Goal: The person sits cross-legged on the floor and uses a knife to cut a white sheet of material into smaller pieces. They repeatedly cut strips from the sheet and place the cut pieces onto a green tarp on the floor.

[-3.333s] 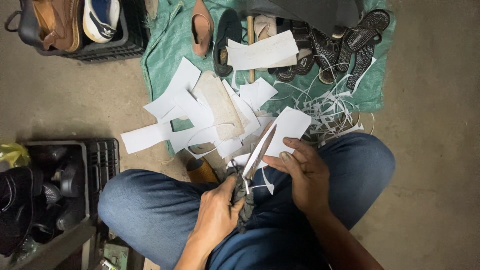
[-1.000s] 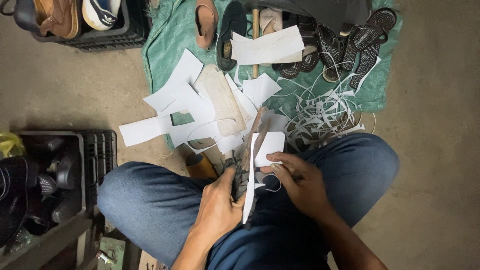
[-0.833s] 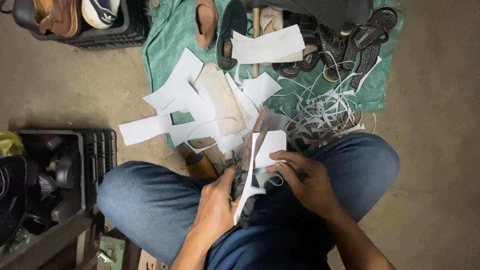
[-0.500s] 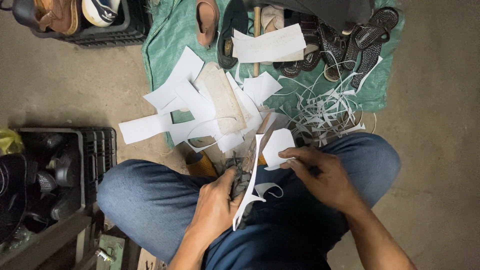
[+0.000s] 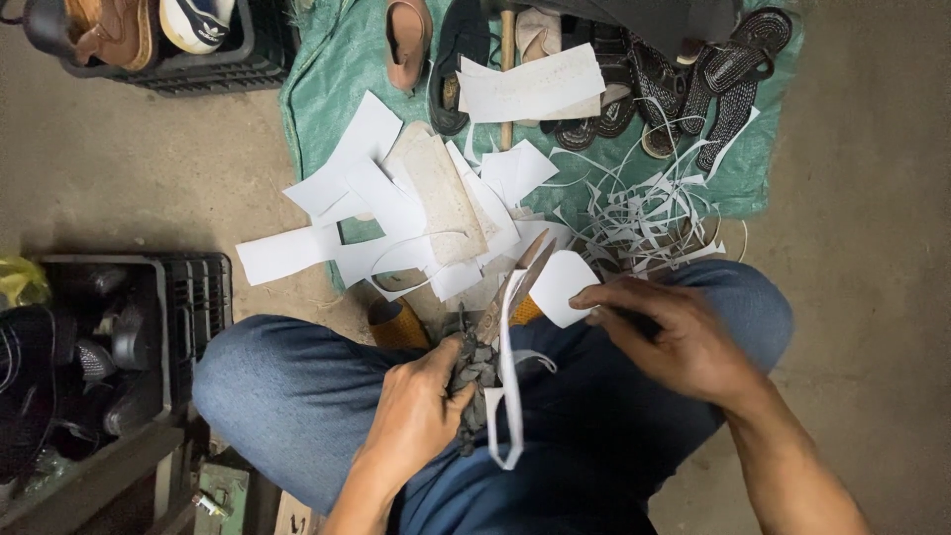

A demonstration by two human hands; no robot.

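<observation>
Head view: our left hand [image 5: 411, 421] grips the scissors [image 5: 495, 317], blades pointing toward one o'clock. Our right hand [image 5: 684, 342] pinches the white piece [image 5: 560, 287] just at the blades' three o'clock, over our lap.

Item counts, head view

Two hands [image 5: 416, 416] [image 5: 684, 342], one scissors [image 5: 490, 332], two black crates [image 5: 198, 64] [image 5: 193, 307], one green mat [image 5: 327, 79]; paper scraps too many to count.
</observation>
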